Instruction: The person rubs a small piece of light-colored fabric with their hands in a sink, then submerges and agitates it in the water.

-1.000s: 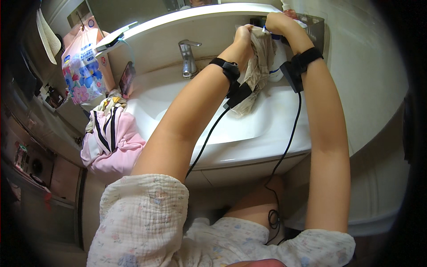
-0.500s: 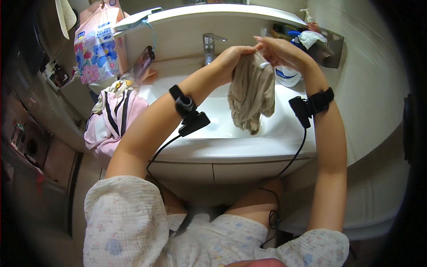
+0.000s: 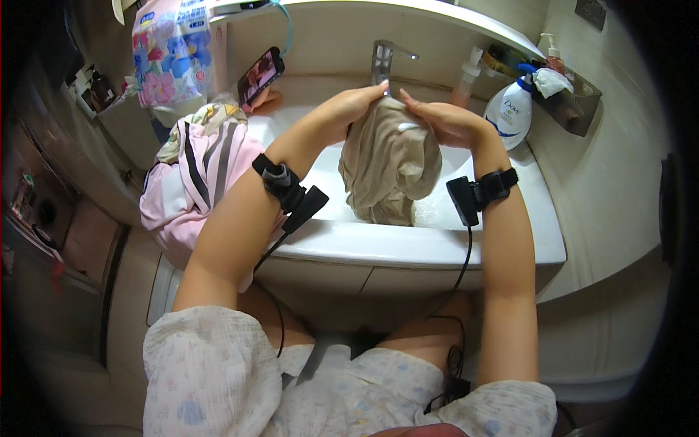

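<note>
A limp beige garment (image 3: 382, 156) hangs in folds over the white sink (image 3: 342, 239), its lower end down in the basin. My left hand (image 3: 355, 109) grips its upper left edge, thumb up near the faucet. My right hand (image 3: 448, 122) holds the upper right side, its fingers partly hidden behind the fabric. A small white dab (image 3: 408, 127), soap-like, sits on the cloth beside the right fingers. Just behind both hands stands the metal faucet (image 3: 381, 62).
A white pump bottle (image 3: 510, 113) stands at the sink's right, by a wall caddy (image 3: 579, 109). Pink striped clothes (image 3: 200, 178) drape over the left edge. A phone (image 3: 261, 76) and a floral pack (image 3: 175, 62) are behind them. A shelf (image 3: 328, 10) crosses the back.
Both hands have come down slightly and drawn apart at the top of the garment, which is now spread wider. The view has shifted, showing more of the pump bottle.
</note>
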`<state>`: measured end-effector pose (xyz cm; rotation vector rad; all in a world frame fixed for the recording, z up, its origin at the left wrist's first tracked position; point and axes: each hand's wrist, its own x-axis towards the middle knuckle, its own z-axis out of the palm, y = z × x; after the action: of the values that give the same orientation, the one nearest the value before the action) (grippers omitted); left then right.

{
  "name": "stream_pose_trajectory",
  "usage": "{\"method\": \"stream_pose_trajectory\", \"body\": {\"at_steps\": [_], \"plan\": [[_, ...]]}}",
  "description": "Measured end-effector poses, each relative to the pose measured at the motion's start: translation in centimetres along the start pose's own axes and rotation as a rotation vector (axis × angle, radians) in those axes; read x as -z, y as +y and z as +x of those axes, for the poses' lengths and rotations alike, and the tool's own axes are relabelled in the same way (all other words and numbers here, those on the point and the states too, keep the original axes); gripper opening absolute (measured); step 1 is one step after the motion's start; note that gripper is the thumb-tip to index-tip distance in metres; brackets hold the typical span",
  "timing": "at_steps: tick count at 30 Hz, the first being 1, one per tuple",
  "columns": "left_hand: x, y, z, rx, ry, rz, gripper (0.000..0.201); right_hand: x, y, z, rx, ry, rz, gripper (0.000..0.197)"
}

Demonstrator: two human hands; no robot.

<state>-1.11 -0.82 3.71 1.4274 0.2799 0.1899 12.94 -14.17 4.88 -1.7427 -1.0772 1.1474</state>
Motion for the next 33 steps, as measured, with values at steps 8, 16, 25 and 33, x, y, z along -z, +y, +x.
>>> {"method": "stream_pose_trajectory", "body": {"at_steps": [8, 16, 25, 33], "plan": [[2.5, -1.9, 1.6, 0.008, -0.056, 0.112, 0.055, -1.5, 0.5, 0.4, 0.251, 0.143, 0.194, 0.052], [2.9, -3.9, 2.6, 0.112, -0.034, 0.214, 0.070, -0.7, 1.3, 1.6, 0.031, 0.283, 0.417, 0.044], [2.2, -4.3, 3.6, -0.143, 0.304, 0.299, 0.052, -1.1, 1.7, 2.4, 0.038, 0.318, 0.572, 0.040], [-1.6, -2.3, 1.5, -0.776, 0.329, 0.590, 0.040, -4.2, 0.9, 2.7, 0.226, 0.268, 0.633, 0.034]]}}
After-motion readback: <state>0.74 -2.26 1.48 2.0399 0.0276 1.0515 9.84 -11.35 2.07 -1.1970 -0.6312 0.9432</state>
